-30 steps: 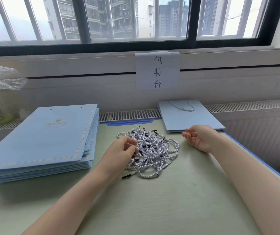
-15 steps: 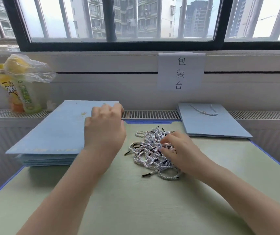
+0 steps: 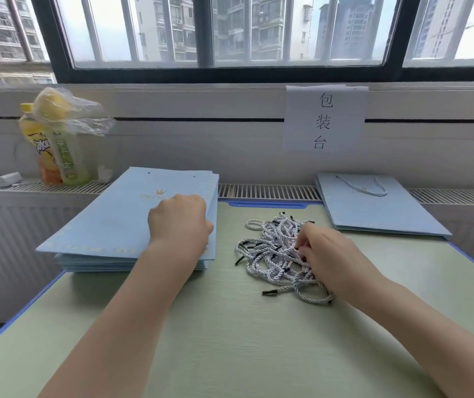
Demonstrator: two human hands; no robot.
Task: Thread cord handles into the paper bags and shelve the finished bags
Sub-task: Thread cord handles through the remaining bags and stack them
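A stack of flat light-blue paper bags (image 3: 109, 225) lies on the left of the green table. My left hand (image 3: 179, 221) sits on the stack's right edge with its fingers curled over the top bag's edge. In the middle lies a tangled pile of white twisted cords with black tips (image 3: 273, 251). My right hand (image 3: 326, 258) rests on the pile's right side, fingertips pinching into the cords. One finished bag with a cord handle (image 3: 373, 208) lies flat at the back right.
The green table (image 3: 244, 340) has a blue rim. Two drink bottles under a plastic bag (image 3: 54, 145) stand on the vent ledge at the back left. A paper sign (image 3: 323, 119) hangs on the wall below the window.
My left hand left the cord pile and moved to the right edge of the bag stack. My right hand moved from beside the finished bag onto the cords. The view shifted left.
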